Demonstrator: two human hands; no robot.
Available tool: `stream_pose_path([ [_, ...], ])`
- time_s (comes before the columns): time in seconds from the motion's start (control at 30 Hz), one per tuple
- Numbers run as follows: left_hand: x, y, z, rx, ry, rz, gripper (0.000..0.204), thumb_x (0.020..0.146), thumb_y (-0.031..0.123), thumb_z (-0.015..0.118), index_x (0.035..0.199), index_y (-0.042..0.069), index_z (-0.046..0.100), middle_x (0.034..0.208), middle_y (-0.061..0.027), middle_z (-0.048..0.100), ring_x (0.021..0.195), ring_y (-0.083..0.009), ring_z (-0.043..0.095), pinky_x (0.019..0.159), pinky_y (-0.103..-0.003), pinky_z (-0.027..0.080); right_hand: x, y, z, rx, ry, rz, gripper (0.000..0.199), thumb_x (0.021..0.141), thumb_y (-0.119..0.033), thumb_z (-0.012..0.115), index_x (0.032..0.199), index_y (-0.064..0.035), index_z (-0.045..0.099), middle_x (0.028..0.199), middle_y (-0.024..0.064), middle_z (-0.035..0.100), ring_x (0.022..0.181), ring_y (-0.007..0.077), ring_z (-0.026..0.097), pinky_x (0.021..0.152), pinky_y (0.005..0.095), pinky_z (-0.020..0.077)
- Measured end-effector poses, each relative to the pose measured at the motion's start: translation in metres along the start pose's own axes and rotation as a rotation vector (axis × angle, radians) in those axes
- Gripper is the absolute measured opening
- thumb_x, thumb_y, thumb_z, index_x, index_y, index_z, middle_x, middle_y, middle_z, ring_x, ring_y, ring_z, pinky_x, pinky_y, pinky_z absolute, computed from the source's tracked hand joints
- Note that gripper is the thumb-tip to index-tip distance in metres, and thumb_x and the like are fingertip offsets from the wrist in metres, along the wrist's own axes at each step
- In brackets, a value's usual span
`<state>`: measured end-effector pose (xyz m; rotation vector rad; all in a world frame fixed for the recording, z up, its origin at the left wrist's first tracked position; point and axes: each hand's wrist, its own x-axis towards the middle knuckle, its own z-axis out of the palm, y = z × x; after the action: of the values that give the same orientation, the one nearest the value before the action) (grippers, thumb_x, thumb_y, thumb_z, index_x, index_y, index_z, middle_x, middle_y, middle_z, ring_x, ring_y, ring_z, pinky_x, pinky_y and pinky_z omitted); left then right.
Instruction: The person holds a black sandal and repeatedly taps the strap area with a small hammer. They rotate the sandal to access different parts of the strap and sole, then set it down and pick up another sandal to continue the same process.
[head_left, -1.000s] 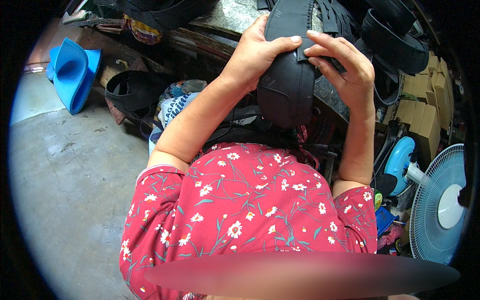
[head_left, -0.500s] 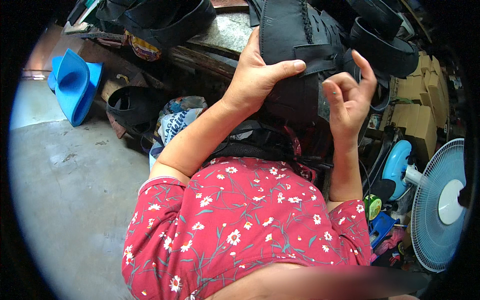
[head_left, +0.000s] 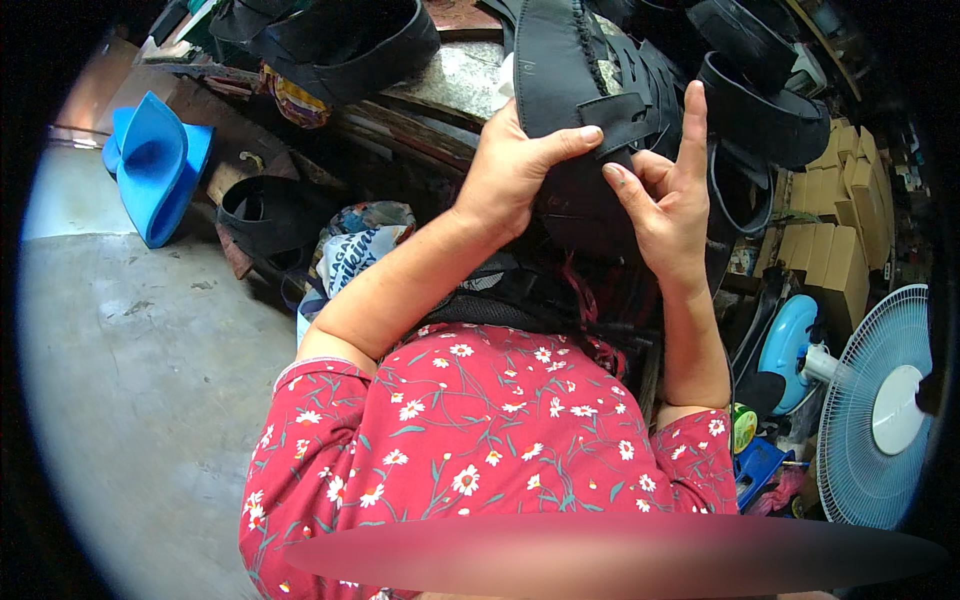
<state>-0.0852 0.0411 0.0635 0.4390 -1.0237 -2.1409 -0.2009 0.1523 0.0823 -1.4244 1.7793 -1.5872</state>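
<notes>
A black sandal [head_left: 552, 70] with a stitched edge and a slotted, woven-looking side stands before me at the top middle. My left hand [head_left: 510, 165] is closed round its near left side, thumb lying over the edge by a short, wide strap [head_left: 614, 114]. At the loose end of that strap is my right hand [head_left: 668, 205], its thumb and bent fingers pinched together and its index finger pointing up. The sandal's underside and my left fingers behind it are hidden.
More black footwear pieces [head_left: 355, 60] lie on the cluttered bench at the upper left, others [head_left: 765, 110] at the upper right. Blue foam sheet [head_left: 160, 175] is at the far left. To the right stand a pedestal fan [head_left: 875, 410] and stacked tan boxes [head_left: 835, 250].
My right hand has moved left and in to the strap, closing its thumb and bent fingers there. The sandal has tilted slightly; my left hand keeps its hold.
</notes>
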Motion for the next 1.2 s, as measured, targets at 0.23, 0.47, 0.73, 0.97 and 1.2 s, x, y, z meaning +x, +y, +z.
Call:
stream_pose_path([
  [0.23, 0.013, 0.010, -0.011, -0.044, 0.037, -0.095, 0.018, 0.078, 0.000, 0.074, 0.095, 0.002, 0.067, 0.086, -0.0083, 0.070, 0.072, -0.0167, 0.068, 0.067, -0.031, 0.059, 0.000, 0.007, 0.001, -0.084, -0.151, -0.149, 0.095, 0.086, 0.002, 0.064, 0.156, -0.0103, 0.000, 0.062, -0.0067, 0.033, 0.056, 0.0041, 0.031, 0.055, 0.0172, 0.0270],
  [0.47, 0.021, 0.011, -0.016, -0.162, 0.025, -0.041, 0.015, 0.084, 0.006, 0.071, 0.097, 0.002, 0.066, 0.088, -0.0084, 0.071, 0.073, -0.0167, 0.069, 0.068, -0.032, 0.059, 0.007, 0.013, -0.018, 0.239, -0.079, -0.175, 0.093, 0.092, -0.034, 0.066, 0.155, -0.0087, 0.001, 0.073, 0.0041, 0.062, 0.061, 0.0099, 0.055, 0.057, 0.0201, 0.0443],
  [0.73, 0.047, 0.005, -0.044, -0.409, -0.152, -0.201, 0.023, 0.093, 0.021, 0.064, 0.104, 0.001, 0.066, 0.093, -0.0108, 0.072, 0.079, -0.0194, 0.071, 0.076, -0.034, 0.060, 0.016, 0.045, -0.029, 0.625, 0.013, 0.349, 0.096, 0.092, -0.061, 0.052, 0.156, -0.0109, 0.001, 0.126, 0.0166, 0.057, 0.114, 0.0242, 0.058, 0.092, 0.0393, 0.0504],
  [0.97, 0.051, 0.006, -0.068, 0.332, 0.027, 0.058, 0.041, 0.092, 0.018, 0.067, 0.127, 0.004, 0.052, 0.111, -0.0085, 0.061, 0.094, -0.0148, 0.061, 0.081, -0.026, 0.051, 0.019, 0.054, -0.037, 0.761, -0.034, 0.178, 0.105, 0.078, -0.004, 0.074, 0.155, -0.0106, 0.002, 0.147, 0.0256, 0.033, 0.125, 0.0289, 0.052, 0.101, 0.0386, 0.0477],
  [1.2, 0.030, 0.032, -0.050, 1.403, -0.359, 0.901, 0.033, 0.085, 0.022, 0.069, 0.116, 0.010, 0.066, 0.105, -0.0068, 0.064, 0.107, -0.0233, 0.054, 0.093, -0.036, 0.043, 0.028, 0.044, -0.028, 0.560, 0.034, 0.203, 0.103, 0.076, 0.007, 0.074, 0.155, -0.0104, 0.010, 0.148, 0.0274, 0.028, 0.124, 0.0278, 0.053, 0.102, 0.0365, 0.0476],
])
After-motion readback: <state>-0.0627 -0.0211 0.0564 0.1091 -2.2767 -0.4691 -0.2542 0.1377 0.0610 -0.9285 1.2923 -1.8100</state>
